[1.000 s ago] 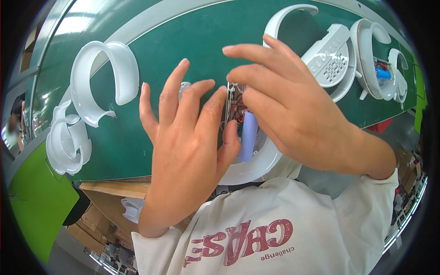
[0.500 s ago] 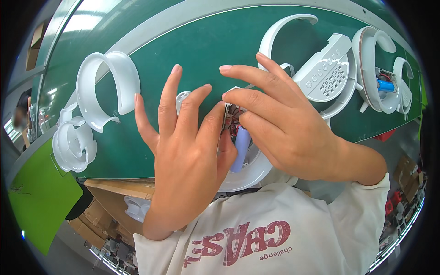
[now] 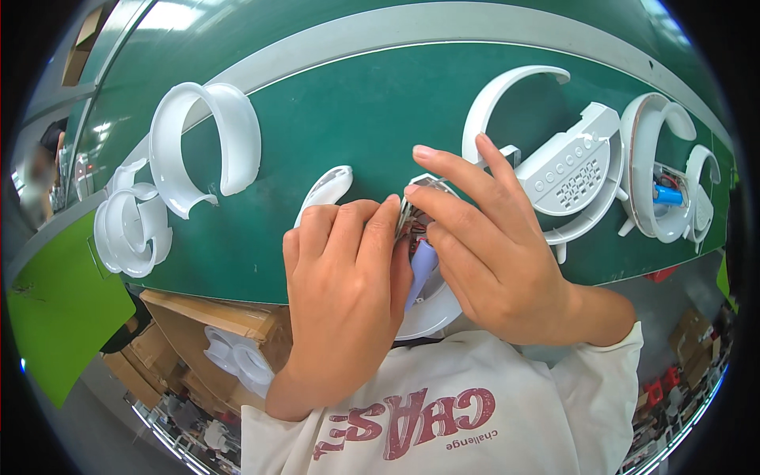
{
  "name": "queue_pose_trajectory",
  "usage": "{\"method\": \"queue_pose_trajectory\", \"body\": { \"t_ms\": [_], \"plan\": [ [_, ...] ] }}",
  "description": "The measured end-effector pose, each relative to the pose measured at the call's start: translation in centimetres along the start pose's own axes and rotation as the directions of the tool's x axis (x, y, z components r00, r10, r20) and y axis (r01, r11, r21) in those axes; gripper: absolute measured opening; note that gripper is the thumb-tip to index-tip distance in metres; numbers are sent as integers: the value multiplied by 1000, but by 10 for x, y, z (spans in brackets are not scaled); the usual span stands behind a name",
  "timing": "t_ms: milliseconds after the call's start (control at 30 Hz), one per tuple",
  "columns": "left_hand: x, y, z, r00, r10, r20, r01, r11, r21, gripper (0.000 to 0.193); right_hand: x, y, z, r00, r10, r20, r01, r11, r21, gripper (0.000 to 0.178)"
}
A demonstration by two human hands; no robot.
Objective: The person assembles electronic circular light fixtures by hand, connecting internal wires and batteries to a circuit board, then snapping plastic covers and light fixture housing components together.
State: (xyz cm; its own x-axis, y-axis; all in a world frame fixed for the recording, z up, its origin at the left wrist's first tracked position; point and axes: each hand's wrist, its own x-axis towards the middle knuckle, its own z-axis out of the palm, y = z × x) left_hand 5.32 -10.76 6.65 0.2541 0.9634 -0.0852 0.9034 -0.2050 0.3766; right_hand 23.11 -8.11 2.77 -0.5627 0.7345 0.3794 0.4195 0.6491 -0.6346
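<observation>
My left hand point(image 3: 340, 265) is closed, its fingers curled and its thumb and index finger pinching the edge of a small circuit board point(image 3: 404, 215). At the board's upper end, the index finger of my right hand point(image 3: 499, 249) presses against it; the thumb side is bent in close and two fingers stand raised. Red and dark wires crowd beside the board. Just below them a purple cylindrical battery point(image 3: 423, 265) lies in a round white plastic housing point(image 3: 434, 315), held near my body. My hands hide much of this housing.
On the green table point(image 3: 364, 103), curved white shells point(image 3: 241, 142) and nested rings point(image 3: 131, 237) stand left. A curved white strip point(image 3: 326, 188) lies beyond my left hand. Rightward are a white panel with buttons point(image 3: 582, 170) and a housing with a blue battery point(image 3: 669, 195). A cardboard box point(image 3: 229, 317) sits below.
My left hand's fingers, spread before, have curled in, uncovering the curved white strip. My right hand stays at the board. The whole view has shifted slightly.
</observation>
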Motion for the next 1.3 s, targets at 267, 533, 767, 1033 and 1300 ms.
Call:
{"method": "queue_pose_trajectory", "body": {
  "t_ms": [267,533,767,1033,1300],
  "plan": [
    [5,-4,-1,999,28,37,-27,999,-17,35,3,3,-1,999,21,29,-22,999,41,14],
    [7,-19,-2,998,62,1,-62,998,15,39,12,-1,9,998,57,9,-57,997,56,19],
    [8,-37,-4,994,104,-28,-104,994,-14,35,26,-15,15,991,129,-46,-130,991,-22,16],
    [9,-40,1,990,103,-98,-109,992,-58,29,28,-28,24,975,199,-101,-218,948,-233,16],
    [7,-42,2,990,97,-105,-104,992,-66,27,26,-29,31,967,215,-135,-243,938,-246,18]
  ]
}}
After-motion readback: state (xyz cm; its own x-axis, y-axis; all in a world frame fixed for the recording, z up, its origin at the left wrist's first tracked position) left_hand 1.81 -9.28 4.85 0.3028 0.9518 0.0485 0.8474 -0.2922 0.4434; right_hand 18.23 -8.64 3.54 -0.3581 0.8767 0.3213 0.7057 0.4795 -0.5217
